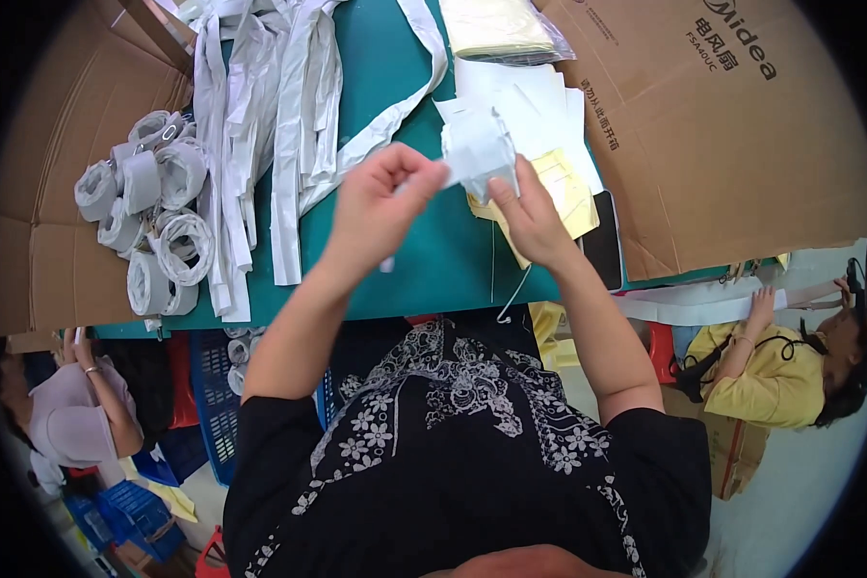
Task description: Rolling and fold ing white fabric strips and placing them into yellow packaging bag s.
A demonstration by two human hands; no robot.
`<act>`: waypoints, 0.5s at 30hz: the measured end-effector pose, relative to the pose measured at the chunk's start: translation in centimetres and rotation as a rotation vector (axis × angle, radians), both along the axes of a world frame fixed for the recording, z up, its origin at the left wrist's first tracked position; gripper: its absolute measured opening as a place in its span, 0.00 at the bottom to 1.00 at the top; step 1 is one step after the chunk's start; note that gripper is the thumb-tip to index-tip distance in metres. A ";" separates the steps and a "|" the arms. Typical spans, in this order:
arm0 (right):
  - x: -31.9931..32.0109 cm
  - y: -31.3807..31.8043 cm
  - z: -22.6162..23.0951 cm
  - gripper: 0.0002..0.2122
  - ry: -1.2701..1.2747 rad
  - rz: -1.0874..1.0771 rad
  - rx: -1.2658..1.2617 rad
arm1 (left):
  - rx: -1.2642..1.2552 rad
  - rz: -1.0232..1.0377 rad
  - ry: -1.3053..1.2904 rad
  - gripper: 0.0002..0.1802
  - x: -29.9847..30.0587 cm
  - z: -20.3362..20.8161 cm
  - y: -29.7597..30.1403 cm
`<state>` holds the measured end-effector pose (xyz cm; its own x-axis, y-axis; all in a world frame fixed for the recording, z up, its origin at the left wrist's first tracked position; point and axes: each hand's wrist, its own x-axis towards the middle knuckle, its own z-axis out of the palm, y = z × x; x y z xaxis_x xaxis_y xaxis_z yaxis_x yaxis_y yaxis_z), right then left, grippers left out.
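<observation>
Above the green table, my right hand (532, 214) grips a wound bundle of white strip material (478, 146), thumb against its near side. My left hand (383, 197) is closed, with thumb and fingertips pinched beside the bundle. A short pale piece of strip (455, 174) runs from those fingertips to the bundle; a small white end also pokes out below this hand. Behind the left hand, long white strips (303, 125) lie flat across the table. Finished-looking white rolls (159, 183) are heaped at the left.
A green table (433, 275) spans the work area. Cardboard (722, 173) borders it on the right, more cardboard (77, 87) on the left. Yellow sheets (573, 197), white sheets (530, 91) and a dark flat device (603, 241) lie on the right. Two other people sit nearby.
</observation>
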<state>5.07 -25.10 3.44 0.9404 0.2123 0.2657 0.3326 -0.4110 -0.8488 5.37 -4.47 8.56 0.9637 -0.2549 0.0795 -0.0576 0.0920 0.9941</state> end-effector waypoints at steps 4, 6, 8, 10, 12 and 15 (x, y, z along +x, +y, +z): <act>-2.1 1.9 0.8 0.18 0.025 0.071 0.013 | 0.056 0.060 0.052 0.14 -1.1 -2.4 -1.0; -2.7 2.1 1.2 0.18 -0.058 0.069 -0.036 | 0.103 0.075 0.057 0.15 -1.6 -3.1 -1.1; -3.1 2.3 0.9 0.18 -0.144 0.076 -0.083 | 0.076 0.102 0.037 0.18 -2.0 -3.9 -0.9; -3.5 2.3 -0.1 0.18 -0.229 0.008 -0.128 | 0.102 0.125 0.012 0.18 -2.7 -4.6 -0.9; -4.0 2.7 0.0 0.17 -0.204 0.007 -0.085 | 0.127 0.149 -0.011 0.19 -3.2 -4.7 -0.9; -4.9 3.9 -0.4 0.16 -0.088 -0.046 0.022 | 0.160 0.223 -0.031 0.19 -4.0 -5.1 -1.0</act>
